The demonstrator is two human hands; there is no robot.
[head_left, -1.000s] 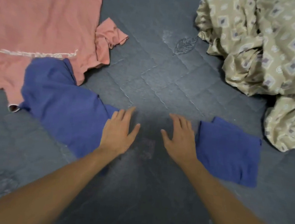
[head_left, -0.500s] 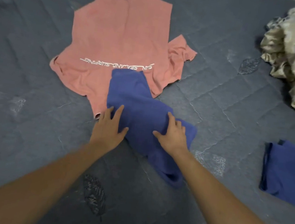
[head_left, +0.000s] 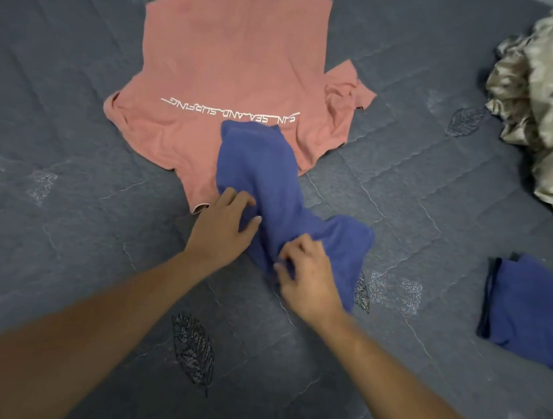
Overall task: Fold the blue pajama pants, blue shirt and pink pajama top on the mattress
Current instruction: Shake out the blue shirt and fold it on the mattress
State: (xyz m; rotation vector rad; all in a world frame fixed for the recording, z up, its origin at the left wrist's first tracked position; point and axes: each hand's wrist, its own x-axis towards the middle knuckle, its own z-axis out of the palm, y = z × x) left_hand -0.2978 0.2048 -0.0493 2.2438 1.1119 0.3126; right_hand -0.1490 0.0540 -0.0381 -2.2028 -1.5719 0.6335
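Hands first: our left hand (head_left: 223, 227) rests open and our right hand (head_left: 308, 282) pinches the crumpled blue garment (head_left: 270, 188) overlapping the pink pajama top (head_left: 229, 66); we'd drag it clear onto bare mattress (head_left: 56, 253), then flatten.

Three garments on the dark grey quilted mattress (head_left: 69, 137).

The pink pajama top (head_left: 228, 76) lay spread flat at upper centre, white lettering across it reading upside down, one sleeve crumpled at its right edge. An unfolded, rumpled blue garment (head_left: 270, 188) lay lengthwise, its far end overlapping the pink top's near hem and its near end bunched on the mattress; shirt or pants could not be determined. A second blue garment (head_left: 532, 314), folded into a flat rectangle, lay well apart at the right edge.
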